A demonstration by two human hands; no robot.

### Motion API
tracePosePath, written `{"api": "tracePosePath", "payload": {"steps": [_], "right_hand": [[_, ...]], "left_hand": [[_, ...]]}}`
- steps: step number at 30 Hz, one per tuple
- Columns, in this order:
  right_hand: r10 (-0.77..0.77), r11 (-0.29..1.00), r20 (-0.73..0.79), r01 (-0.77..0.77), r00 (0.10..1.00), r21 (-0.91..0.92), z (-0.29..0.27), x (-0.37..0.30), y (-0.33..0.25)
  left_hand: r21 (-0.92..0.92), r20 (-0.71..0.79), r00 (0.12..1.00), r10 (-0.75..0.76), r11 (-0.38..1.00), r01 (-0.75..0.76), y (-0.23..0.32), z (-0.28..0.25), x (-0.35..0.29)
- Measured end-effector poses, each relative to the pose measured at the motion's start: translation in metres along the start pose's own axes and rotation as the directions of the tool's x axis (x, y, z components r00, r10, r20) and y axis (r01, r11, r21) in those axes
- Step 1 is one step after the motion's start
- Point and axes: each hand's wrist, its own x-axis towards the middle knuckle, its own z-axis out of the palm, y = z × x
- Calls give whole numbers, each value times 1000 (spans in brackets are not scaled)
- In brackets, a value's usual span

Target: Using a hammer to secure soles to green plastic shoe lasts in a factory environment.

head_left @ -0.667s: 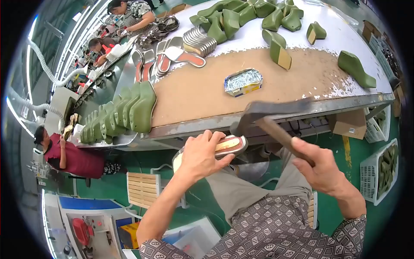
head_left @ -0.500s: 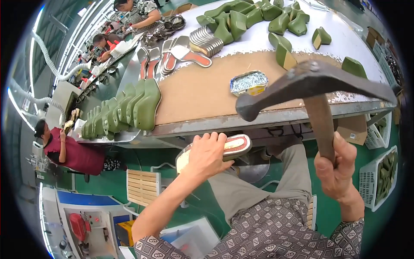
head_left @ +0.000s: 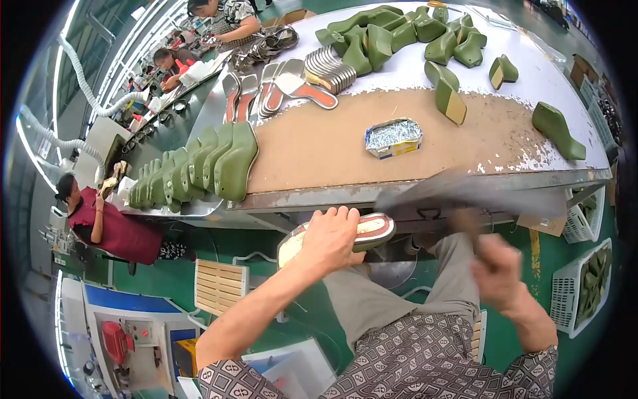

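Observation:
My left hand (head_left: pixel 330 241) is wrapped over a shoe last (head_left: pixel 376 228) in front of the bench edge. The last lies sole up, with a pale and reddish insole on it. My hand hides its middle. In my right hand (head_left: pixel 500 271) is a hammer (head_left: pixel 458 197), gripped by its wooden handle. Motion blurs the dark metal head, which is now a little to the right of the last, apart from it as far as I can see. On the bench stands an open box of small nails (head_left: pixel 393 137), beyond both hands.
Green shoe lasts (head_left: pixel 234 163) stand in a row at the bench's left; more lasts (head_left: pixel 379 46) lie at the back. Insoles (head_left: pixel 299 90) lie near a stack of curved pieces (head_left: pixel 331 69). A white basket (head_left: pixel 565 292) of lasts stands at right. Several people work at left.
The hammer has swung down and left from its raised place, with my right hand lowered too. My left hand still holds the shoe last. The view has shifted slightly.

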Motion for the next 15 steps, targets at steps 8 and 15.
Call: {"api": "tracePosePath", "payload": {"steps": [8, 15], "right_hand": [[-146, 974, -219, 103, 965, -200, 24, 37, 11], [-250, 567, -247, -66, 936, -821, -21, 70, 64]], "left_hand": [[-8, 38, 999, -36, 999, 36, 0, 0, -5], [-57, 9, 999, -30, 998, 31, 4, 0, -10]]}}
